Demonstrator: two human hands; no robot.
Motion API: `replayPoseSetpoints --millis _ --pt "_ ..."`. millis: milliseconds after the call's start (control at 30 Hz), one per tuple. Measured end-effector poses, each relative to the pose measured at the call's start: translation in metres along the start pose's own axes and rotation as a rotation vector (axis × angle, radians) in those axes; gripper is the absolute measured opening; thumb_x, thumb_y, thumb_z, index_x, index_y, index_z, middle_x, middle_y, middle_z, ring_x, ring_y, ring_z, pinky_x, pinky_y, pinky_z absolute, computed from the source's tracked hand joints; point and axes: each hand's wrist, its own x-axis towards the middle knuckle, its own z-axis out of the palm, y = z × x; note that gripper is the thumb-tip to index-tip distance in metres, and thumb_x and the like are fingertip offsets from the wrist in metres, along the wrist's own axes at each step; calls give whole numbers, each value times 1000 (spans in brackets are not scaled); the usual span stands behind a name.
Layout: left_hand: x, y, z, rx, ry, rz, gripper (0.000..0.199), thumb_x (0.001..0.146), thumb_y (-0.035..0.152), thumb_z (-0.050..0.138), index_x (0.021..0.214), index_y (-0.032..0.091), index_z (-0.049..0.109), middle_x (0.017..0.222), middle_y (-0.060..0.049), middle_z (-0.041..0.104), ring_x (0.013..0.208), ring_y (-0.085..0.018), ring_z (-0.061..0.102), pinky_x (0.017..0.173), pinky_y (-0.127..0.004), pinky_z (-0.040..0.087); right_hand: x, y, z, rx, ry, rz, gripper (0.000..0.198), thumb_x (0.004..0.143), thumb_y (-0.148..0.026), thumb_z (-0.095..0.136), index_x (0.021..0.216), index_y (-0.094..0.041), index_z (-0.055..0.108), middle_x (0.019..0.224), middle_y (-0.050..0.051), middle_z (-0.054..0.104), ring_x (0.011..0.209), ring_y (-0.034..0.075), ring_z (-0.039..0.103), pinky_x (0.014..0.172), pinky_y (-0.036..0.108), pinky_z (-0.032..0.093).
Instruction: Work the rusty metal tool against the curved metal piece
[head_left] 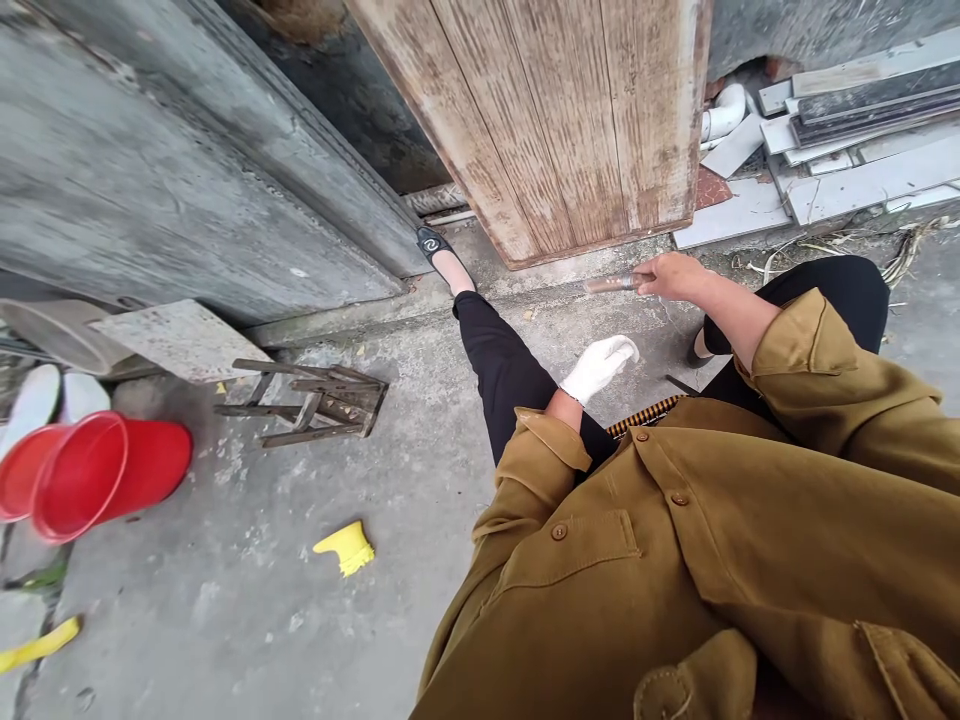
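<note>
My right hand (670, 276), bare, is closed around what looks like a paintbrush (616, 283). Its brown bristles point left, and my fingers hide the handle. Below and to the left is my left hand (600, 368) in a white glove, over my lap. Its fingers are loosely curved, with nothing visible in them. A worn brown plank panel (555, 120), like a door, stands upright on the concrete ledge in front of me, its lower edge just beyond the brush. Hand and brush appear apart from the panel.
To the left, a small wooden stool (330, 405) lies tipped over near red buckets (150, 465) and a speckled board (180, 338). A yellow piece (346, 547) lies on the concrete floor. White tile strips (877, 180) and a white pipe (726, 112) are at the right.
</note>
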Motion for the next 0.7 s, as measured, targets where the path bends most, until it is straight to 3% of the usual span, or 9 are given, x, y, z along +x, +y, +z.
replayPoseSetpoints --millis 67,167,300,467,567,700 --pt "-1 2 -1 26 66 30 24 93 31 49 83 15 64 82 -3 63 62 -9 48 61 -23 42 1 1 3 -174 -111 -4 39 81 -41 73 116 -25 74 110 11 70 101 31 63 81 37 46" --pt "-3 1 -8 80 207 50 23 92 31 51 82 16 64 83 -3 64 65 -11 51 64 -24 44 -2 3 7 -206 -388 -66 31 75 -30 78 105 -22 78 88 10 71 83 26 65 75 35 45" --pt "-3 1 -18 92 340 4 22 93 31 50 81 16 61 82 -3 64 66 -11 52 64 -24 44 -5 7 11 -52 -685 -168 34 75 -28 78 107 -19 77 67 1 62 62 14 55 67 29 43" --pt "5 -1 -23 68 442 -51 20 94 29 50 82 16 61 87 -6 65 72 -14 55 66 -26 46 -11 3 6 220 -947 -387 61 70 -48 80 119 -13 71 76 0 65 65 11 54 66 26 41" --pt "12 -8 -20 46 379 -77 18 92 29 54 83 16 62 80 -5 62 69 -14 54 63 -26 46 -17 -2 -3 357 -873 -485 60 73 -51 77 120 -15 70 81 1 66 67 10 53 67 25 42" --pt "13 -14 -6 -47 172 -99 24 92 34 51 81 16 61 71 -2 57 57 -10 47 55 -24 45 -15 -4 -7 529 -386 -392 46 81 -49 70 114 -17 70 83 4 66 67 12 53 68 27 43"
